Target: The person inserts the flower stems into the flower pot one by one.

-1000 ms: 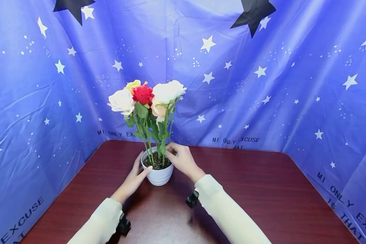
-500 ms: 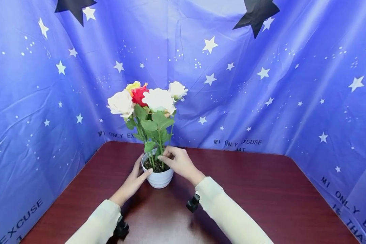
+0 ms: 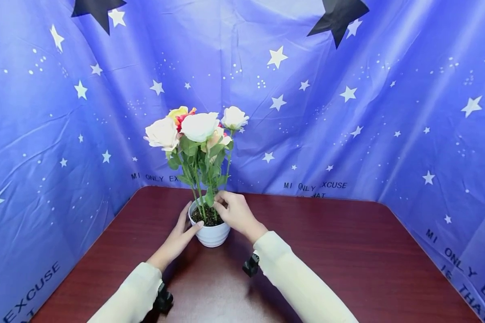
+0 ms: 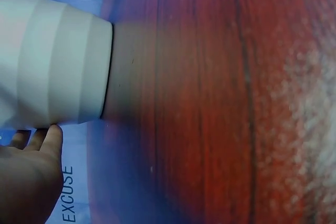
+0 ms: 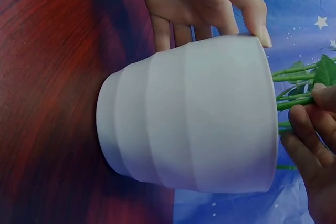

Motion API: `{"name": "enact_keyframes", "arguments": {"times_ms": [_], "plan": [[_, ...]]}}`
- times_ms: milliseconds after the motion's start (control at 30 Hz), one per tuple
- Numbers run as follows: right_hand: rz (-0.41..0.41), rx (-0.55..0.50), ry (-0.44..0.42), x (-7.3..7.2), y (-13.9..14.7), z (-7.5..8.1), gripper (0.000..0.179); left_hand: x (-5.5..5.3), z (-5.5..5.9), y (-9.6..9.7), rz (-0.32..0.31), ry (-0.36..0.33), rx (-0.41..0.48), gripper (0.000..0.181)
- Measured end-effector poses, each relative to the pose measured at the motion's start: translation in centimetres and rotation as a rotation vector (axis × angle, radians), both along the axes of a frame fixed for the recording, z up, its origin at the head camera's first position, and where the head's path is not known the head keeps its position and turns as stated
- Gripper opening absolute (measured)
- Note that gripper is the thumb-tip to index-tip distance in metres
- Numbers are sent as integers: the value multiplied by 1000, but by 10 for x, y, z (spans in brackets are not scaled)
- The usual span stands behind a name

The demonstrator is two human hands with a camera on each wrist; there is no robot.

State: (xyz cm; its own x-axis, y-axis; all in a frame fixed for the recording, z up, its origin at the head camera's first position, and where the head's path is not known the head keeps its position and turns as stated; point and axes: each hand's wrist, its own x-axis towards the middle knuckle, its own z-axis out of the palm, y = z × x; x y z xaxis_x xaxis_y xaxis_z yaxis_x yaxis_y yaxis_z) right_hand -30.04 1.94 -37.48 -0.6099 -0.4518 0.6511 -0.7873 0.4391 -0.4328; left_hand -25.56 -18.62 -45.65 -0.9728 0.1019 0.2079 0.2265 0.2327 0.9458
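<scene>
A white ribbed flowerpot (image 3: 213, 236) filled with dark soil stands upright on the table, holding several roses on green stems. My left hand (image 3: 177, 240) holds the pot's left side, thumb at the rim and fingers along the wall. On the other side, my right hand (image 3: 239, 216) pinches a green stem (image 5: 295, 102) between thumb and forefinger, just above the rim. A large white rose (image 3: 199, 127) stands in the front middle of the bunch. Around it are a pale pink rose (image 3: 162, 134), a yellow rose (image 3: 179, 112), a smaller white rose (image 3: 235, 118) and partly hidden red petals.
The dark red wooden table (image 3: 327, 251) spreads out around the pot. A blue curtain (image 3: 388, 112) with white stars hangs behind it and along both sides. Small black cameras (image 3: 251, 264) sit at the wrists under cream sleeves (image 3: 303, 282).
The large white rose has swung left from beside the small white rose, now covering much of the red one. My right hand keeps pinching low among the stems; my left stays on the pot.
</scene>
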Motion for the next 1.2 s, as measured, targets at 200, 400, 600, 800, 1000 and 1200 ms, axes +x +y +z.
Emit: {"name": "enact_keyframes", "arguments": {"times_ms": [200,400,600,800,1000,1200], "plan": [[-35,-53,-6,-5,-3,-9,9,2,1,0,2,10,-8,80],[3,-105,-16,-4,-4,-17,19,5,2,-1,-1,25,-15,78],[-6,-116,-69,-4,-2,-20,25,5,3,-1,-3,37,-1,79],[50,-118,-108,-2,0,-19,21,4,2,0,0,32,-3,79],[10,-136,-134,0,3,-20,15,3,1,1,2,21,-3,79],[-4,-166,-149,2,8,-24,14,6,2,0,-8,19,3,78]]}}
